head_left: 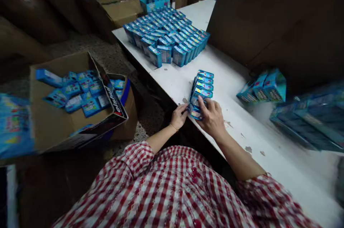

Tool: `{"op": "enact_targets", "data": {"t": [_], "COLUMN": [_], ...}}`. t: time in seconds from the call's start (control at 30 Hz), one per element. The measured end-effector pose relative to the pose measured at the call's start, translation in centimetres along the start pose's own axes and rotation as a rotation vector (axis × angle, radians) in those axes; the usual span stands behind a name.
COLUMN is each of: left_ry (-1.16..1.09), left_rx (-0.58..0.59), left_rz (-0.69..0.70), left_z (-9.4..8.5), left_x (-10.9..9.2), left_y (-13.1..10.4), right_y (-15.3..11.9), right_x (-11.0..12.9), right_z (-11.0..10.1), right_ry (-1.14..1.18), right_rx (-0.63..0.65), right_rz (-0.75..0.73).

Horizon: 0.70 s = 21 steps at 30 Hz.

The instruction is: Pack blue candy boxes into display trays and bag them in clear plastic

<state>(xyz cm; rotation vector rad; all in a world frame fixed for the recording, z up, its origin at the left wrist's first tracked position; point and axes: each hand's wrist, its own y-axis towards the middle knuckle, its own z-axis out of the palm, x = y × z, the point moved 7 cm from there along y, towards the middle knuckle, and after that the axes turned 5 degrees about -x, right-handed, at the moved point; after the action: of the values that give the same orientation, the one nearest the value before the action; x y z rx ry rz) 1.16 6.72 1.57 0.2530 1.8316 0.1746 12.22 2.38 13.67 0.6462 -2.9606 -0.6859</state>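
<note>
A white table (231, 74) is set in front of the body, its near edge slanted from far left to near right. A large block of upright blue boxes (179, 56) is set farther off, ahead and slightly left of the hands. A short row of blue boxes (204, 86) is held at the near edge, between the hands; its long axis is pointed away from the body, leaning slightly right, while each narrow top is laid roughly crosswise. The near end is gripped by the right hand (213, 116), thumb over the tops, most of the row lying ahead of it. The row's near left side is touched by the bent fingertips of the left hand (178, 117); whether anything is gripped there cannot be told. More of the row is covered by the right hand.
</note>
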Motion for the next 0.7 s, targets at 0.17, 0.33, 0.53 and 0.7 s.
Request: {"op": "enact_targets", "data": {"t": [0.17, 0.33, 0.53, 0.7], "left_ry": [0.002, -0.023, -0.015, 0.027], "left_rx": [-0.022, -0.04, -0.038, 0.02], "left_rz": [-0.013, -0.005, -0.034, -0.058], "left_z": [0.3, 0.1, -0.3, -0.2], "left_x": [0.7, 0.6, 0.6, 0.5], "left_y": [0.1, -0.2, 0.1, 0.8], "right_y": [-2.6, -2.6, 1.4, 3.3], "right_x": [0.1, -0.8, -2.0, -2.8], "right_z": [-0.3, 1.1, 2.7, 3.4], "right_ry": [-0.013, -0.037, 0.038, 0.06], "right_rx": [-0.231, -0.179, 0.155, 0.281], "right_rz": [-0.034, -0.08, -0.153, -0.072]}}
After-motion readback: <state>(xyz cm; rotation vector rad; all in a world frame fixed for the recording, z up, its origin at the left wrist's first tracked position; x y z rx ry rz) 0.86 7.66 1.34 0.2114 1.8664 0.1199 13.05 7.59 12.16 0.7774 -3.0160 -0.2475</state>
